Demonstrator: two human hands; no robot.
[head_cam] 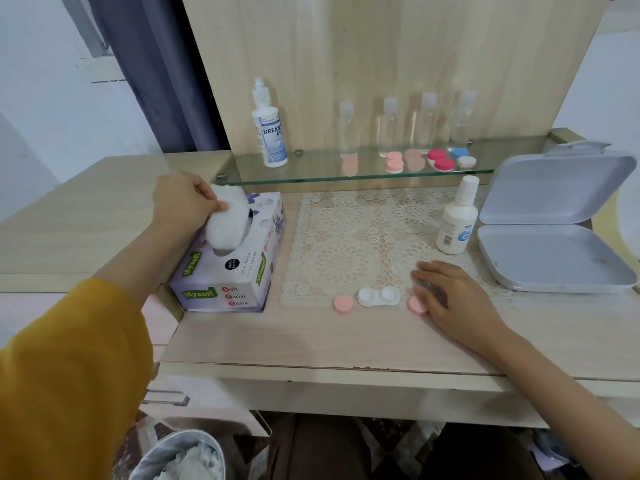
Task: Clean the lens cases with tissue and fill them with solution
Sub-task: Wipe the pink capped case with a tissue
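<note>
My left hand (185, 204) pinches a white tissue (227, 221) that sticks up out of the purple tissue box (235, 271) at the left of the desk. A white lens case (378, 296) with both wells uncovered lies at the front edge of the lace mat (356, 237). One pink cap (343, 304) lies to its left. A second pink cap (415, 304) lies to its right, partly under the fingers of my right hand (446, 292), which rests flat on the desk. A small white solution bottle (456, 220) stands on the mat's right side.
A glass shelf (311, 171) at the back carries a tall solution bottle (268, 129), several clear bottles (426, 123) and several coloured lens cases (440, 160). An open white box (554, 233) sits at the right. A bin (180, 459) with used tissue stands below left.
</note>
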